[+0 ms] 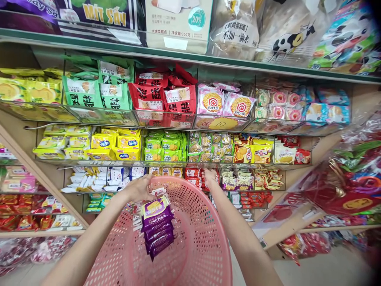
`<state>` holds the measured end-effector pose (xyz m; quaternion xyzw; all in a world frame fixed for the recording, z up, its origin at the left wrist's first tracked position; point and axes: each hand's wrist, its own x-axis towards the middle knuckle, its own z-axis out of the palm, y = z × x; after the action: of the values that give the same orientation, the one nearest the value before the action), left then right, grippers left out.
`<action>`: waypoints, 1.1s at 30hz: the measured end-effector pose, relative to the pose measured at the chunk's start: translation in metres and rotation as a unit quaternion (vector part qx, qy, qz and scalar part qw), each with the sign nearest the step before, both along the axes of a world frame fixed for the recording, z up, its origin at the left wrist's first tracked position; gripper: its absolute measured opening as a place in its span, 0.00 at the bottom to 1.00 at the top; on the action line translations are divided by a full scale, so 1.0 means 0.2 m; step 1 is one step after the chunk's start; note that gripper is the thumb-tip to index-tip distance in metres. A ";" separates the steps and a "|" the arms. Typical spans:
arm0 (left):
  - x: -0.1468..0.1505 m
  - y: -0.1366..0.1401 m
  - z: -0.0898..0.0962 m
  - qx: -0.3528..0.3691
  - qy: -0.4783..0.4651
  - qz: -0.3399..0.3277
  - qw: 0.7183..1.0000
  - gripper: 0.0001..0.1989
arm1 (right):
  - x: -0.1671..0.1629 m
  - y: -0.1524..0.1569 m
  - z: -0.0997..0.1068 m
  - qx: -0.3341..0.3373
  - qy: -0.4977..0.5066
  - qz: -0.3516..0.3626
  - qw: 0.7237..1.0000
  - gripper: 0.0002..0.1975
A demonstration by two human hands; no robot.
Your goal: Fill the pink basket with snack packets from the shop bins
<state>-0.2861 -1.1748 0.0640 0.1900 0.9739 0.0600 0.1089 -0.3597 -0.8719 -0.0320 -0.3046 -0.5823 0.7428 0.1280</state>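
My left hand (139, 188) is closed on the rim of a pink perforated plastic basket (205, 214), its thumb over the inner side. Inside the basket lies a stack of purple soda biscuit packets (157, 228), with some white-and-red packets (138, 216) beside it. My right hand (210, 176) reaches past the basket's far rim to a shelf compartment of red snack packets (193, 174). Its fingers are at the packets, small and partly hidden, so a grip cannot be made out. Yellow cookie packets (166, 171) sit to the left of the red ones, and cream-and-purple packets (237, 180) to the right.
Clear dividers and front lips (166, 163) split the tiered shelves into compartments of small snacks. A glass-edged shelf (178, 55) with large bags runs above. Slanted wooden side panels (38, 171) flank the rack. Wrapped red goods (342, 186) jut out at the right.
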 end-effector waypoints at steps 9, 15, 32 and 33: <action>-0.01 0.00 0.00 -0.003 -0.002 -0.001 1.000 0.45 | 0.10 0.04 0.03 -0.091 0.050 -0.020 0.994 0.09; -0.03 -0.01 -0.03 0.004 0.000 -0.006 1.000 0.43 | 0.20 0.08 0.03 -0.139 0.093 -0.006 0.986 0.08; -0.05 -0.01 -0.07 0.001 -0.001 -0.007 1.000 0.49 | 0.47 0.20 0.02 -0.191 0.111 -0.026 0.975 0.08; -0.05 -0.01 -0.07 0.002 -0.002 -0.007 1.000 0.48 | 0.51 0.22 0.03 -0.190 0.112 -0.025 0.975 0.08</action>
<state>-0.2962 -1.1776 0.0497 0.1972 0.9721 0.0613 0.1114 -0.2575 -0.8280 -0.0260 -0.2525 -0.4046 0.8659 0.1510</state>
